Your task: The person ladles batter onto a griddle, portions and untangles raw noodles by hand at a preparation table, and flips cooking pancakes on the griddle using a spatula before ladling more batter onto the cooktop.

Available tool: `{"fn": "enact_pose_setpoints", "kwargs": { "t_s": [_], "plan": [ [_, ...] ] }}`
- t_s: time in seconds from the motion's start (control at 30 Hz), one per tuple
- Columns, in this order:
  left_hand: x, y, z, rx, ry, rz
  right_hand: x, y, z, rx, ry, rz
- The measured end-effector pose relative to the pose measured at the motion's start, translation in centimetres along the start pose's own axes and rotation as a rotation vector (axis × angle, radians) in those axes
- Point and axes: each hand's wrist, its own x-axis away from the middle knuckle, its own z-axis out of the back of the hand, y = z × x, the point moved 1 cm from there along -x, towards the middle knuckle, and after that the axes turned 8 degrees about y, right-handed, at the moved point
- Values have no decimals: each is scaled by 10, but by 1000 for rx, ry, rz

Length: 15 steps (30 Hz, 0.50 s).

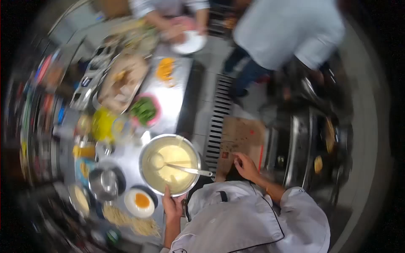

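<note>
A steel mixing bowl [145, 179] of pale yellow batter is near me at the table's edge. My left hand [171, 204] grips the bowl's near rim, thumb over the edge and fingers beneath. Inside rests a ladle [185, 169]; its head lies in the batter and its handle leans over the right rim. My right hand [247, 168] hangs in the air to the right of the bowl, fingers loosely bent and apart, with nothing visible in it. Left of the bowl are a steel pot [101, 183] and a white bowl [130, 202] with something orange inside.
Shredded pale strips [130, 221] lie at the near left. A pink bowl of green leaves [144, 110] and orange pieces [165, 69] sit farther up the table. One co-worker handles a white plate [189, 42]; another person [291, 33] stands by the stove [299, 143] at right.
</note>
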Motion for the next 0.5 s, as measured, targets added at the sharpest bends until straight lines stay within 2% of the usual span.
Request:
{"fn": "enact_pose_setpoints", "kwargs": {
  "t_s": [0.07,0.1,0.17,0.2,0.23,0.3,0.33,0.37,0.4,0.43,0.47,0.5],
  "plan": [
    [-9,-3,-15,-143,-77,24,77,43,37,-9,43,-356],
    [-14,-6,-28,-202,-94,0,113,52,54,-9,161,-443],
    [-14,-14,-58,-272,-209,4,189,60,81,110,237,-578],
    [-6,-10,-63,-308,-342,29,245,77,63,240,344,-676],
    [-18,-23,-73,-393,-272,1,296,99,50,220,431,-774],
    [-25,-37,-101,-498,-499,26,381,115,31,171,638,-796],
    [-11,-41,-122,-676,-495,71,413,111,29,263,682,-891],
    [3,-57,-142,-738,-545,87,440,104,32,322,743,-1080],
    [18,-76,-158,-739,-531,-2,462,91,41,374,785,-1265],
    [33,-12,-92,-642,-566,-96,505,19,-7,782,845,-1319],
    [41,16,-95,-658,-607,-95,526,-12,-13,775,914,-1365],
    [40,45,-95,-670,-652,-73,565,-8,-44,845,1178,-1366]
  ]
}}
